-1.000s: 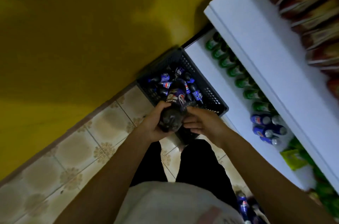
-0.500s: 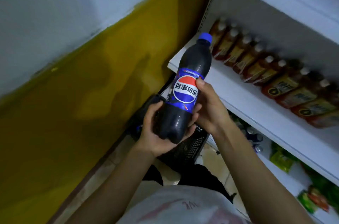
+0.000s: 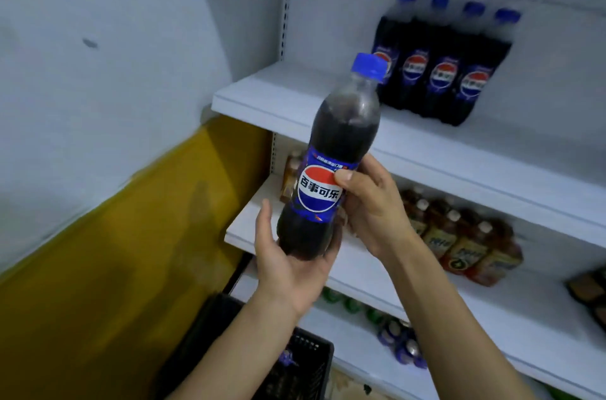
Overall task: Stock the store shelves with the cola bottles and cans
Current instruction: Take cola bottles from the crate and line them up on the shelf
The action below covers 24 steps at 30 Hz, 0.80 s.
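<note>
A dark cola bottle with a blue cap and a blue label is held up in front of the white shelves, tilted a little to the right. My left hand cups its base from below. My right hand grips its label from the right, thumb on the front. Several matching cola bottles stand in a row on the upper shelf, behind and to the right of the held bottle's cap. The shelf board left of that row is bare.
A black plastic crate sits on the floor at the bottom. Brown tea bottles fill the middle shelf. Green bottles and blue cans lie on the shelf below. A white and yellow wall runs along the left.
Both hands lifted the cola bottle out of the crate and up to shelf height. The view has risen from the floor to the upper shelf with the cola row.
</note>
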{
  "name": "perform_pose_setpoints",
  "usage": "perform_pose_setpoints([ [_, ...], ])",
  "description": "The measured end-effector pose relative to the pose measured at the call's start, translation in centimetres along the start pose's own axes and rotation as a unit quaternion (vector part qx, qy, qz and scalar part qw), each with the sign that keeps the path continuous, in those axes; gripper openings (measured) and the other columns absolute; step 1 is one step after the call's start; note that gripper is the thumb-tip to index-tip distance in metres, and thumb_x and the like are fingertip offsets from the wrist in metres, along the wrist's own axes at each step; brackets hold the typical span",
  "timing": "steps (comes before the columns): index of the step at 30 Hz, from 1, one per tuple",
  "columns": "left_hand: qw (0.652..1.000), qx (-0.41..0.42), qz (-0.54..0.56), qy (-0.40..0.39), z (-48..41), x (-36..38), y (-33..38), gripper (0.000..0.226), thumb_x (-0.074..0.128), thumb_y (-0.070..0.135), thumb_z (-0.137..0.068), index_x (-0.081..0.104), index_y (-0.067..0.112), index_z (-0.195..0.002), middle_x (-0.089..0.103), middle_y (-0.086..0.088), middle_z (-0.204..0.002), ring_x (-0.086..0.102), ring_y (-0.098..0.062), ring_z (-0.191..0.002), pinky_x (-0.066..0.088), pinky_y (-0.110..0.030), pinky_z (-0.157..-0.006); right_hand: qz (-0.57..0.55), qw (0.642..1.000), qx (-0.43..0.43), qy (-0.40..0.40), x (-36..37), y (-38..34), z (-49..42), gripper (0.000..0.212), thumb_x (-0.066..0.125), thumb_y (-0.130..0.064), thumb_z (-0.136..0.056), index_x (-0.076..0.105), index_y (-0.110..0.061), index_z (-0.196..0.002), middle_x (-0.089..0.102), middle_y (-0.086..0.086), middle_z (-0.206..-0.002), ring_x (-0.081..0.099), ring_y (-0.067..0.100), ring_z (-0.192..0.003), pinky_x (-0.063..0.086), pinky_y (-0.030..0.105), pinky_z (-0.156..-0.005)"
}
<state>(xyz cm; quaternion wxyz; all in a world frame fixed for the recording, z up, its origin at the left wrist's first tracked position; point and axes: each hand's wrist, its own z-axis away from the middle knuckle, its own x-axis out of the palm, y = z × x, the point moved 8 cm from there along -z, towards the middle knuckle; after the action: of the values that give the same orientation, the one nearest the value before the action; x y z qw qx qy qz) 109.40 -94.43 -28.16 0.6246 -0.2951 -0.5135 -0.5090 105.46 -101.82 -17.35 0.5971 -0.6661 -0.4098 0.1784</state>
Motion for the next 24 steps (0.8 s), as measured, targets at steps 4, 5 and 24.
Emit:
perform_pose_setpoints([
  [4,0.998,0.030,-0.041,-0.030,-3.1,6.9,-1.6,0.044,0.057,0.043,-0.087,0.066,0.009,-0.113,0.070,-0.023,-0.104,0.071,-0.034,-0.087,0.058,-0.040,-0.080,0.090,0.994,-0.057,0.018,-3.2,-5.6,-1.9,0.050,0.071,-0.023,-0.080,0.052,-0.023,-0.127,0.071,-0.005,-0.111,0.067,0.013,-0.104,0.054,0.023,-0.079],
  [5,0.998,0.033,-0.045,-0.039,-3.9,8.4,-2.1,0.043,0.056,0.042,-0.088,0.065,0.010,-0.114,0.070,-0.022,-0.103,0.071,-0.033,-0.088,0.057,-0.041,-0.082,0.128,0.988,-0.074,0.033,-4.1,-7.1,-2.2,0.056,0.073,-0.028,-0.080,0.048,-0.026,-0.130,0.069,-0.010,-0.113,0.066,0.007,-0.105,0.054,0.019,-0.078],
  [24,0.592,0.328,-0.734,0.047,-21.1,19.0,-0.9,0.043,0.052,0.024,-0.095,0.045,0.015,-0.136,0.045,-0.010,-0.139,0.044,-0.026,-0.126,0.038,-0.038,-0.105,0.374,0.908,-0.054,0.178,-21.1,-8.4,-14.1,0.072,0.086,-0.022,-0.066,0.048,-0.017,-0.128,0.062,0.004,-0.124,0.061,0.018,-0.108,0.051,0.036,-0.091],
])
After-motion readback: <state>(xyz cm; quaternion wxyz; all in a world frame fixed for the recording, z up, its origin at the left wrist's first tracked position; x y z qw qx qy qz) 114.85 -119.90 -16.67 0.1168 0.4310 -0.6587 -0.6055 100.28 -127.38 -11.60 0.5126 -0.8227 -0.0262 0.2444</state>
